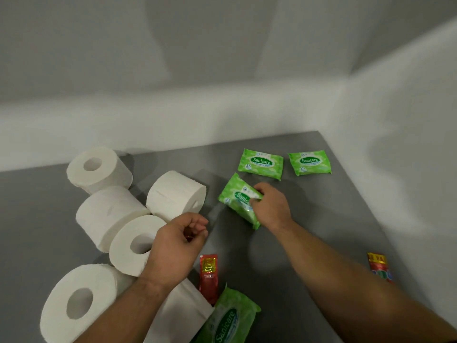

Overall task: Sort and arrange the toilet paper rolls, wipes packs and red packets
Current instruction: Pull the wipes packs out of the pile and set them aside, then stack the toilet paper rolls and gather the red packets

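Observation:
Several white toilet paper rolls (111, 214) lie clustered on the left of the grey table (321, 219). Two green wipes packs (261, 163) (309, 162) lie side by side at the back. My right hand (272, 206) grips a third wipes pack (235, 199), tilted, just in front of them. My left hand (173, 243) hovers beside the rolls with its fingers curled; a bit of red shows inside them. One red packet (208, 271) lies below that hand, another red packet (379, 267) at the right edge. A fourth wipes pack (227, 318) sits at the near edge.
White walls (395, 144) close the table in at the back and on the right, meeting in a corner. One roll (176, 194) lies apart from the cluster, close to the held pack. Bare grey surface shows between my forearms.

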The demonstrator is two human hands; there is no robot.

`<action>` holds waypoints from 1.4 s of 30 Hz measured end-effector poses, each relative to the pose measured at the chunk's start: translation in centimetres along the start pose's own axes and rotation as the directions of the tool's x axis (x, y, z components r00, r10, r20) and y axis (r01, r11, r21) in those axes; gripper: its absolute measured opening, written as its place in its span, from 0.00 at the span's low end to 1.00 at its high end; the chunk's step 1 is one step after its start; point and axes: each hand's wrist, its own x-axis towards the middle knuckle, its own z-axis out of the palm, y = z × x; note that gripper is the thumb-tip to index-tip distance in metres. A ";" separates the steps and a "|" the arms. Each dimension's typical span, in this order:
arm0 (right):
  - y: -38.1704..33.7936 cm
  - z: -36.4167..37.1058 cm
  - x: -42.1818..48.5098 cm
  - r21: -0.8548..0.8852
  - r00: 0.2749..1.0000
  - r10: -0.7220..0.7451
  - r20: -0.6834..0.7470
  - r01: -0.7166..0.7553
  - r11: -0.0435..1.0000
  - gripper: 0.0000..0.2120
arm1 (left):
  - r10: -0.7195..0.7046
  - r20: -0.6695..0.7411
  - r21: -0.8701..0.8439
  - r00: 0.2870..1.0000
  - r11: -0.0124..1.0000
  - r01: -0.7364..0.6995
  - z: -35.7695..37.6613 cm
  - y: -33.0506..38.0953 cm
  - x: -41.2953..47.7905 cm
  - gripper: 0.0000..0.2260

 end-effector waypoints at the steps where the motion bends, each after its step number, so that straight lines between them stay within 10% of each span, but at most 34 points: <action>1: 0.7 -1.2 0.6 -0.007 0.999 -0.031 -0.013 0.031 1.000 0.15 | 0.006 0.006 -0.004 1.000 1.000 -0.006 0.1 0.1 -0.1 0.10; 12: 4.4 -9.7 8.3 -0.238 0.955 -0.176 0.238 0.233 0.943 0.15 | 0.011 -0.004 -0.034 1.000 0.999 -0.011 1.5 0.6 -1.4 0.11; 29: 4.9 -4.7 7.7 -0.401 0.960 -0.279 0.018 0.262 0.878 0.07 | -0.037 -0.130 -0.050 0.991 0.998 0.031 -1.5 0.4 -4.4 0.11; 35: -1.8 -2.3 0.8 -0.088 0.986 -0.145 -0.086 0.138 0.987 0.15 | 0.019 -0.241 -0.029 0.970 0.999 -0.027 -4.6 -0.3 -4.7 0.09; 42: -9.6 5.2 -6.6 0.409 0.918 0.199 0.342 -0.336 0.848 0.33 | 0.010 -0.303 -0.064 0.953 0.997 -0.031 -11.3 -2.2 -4.5 0.09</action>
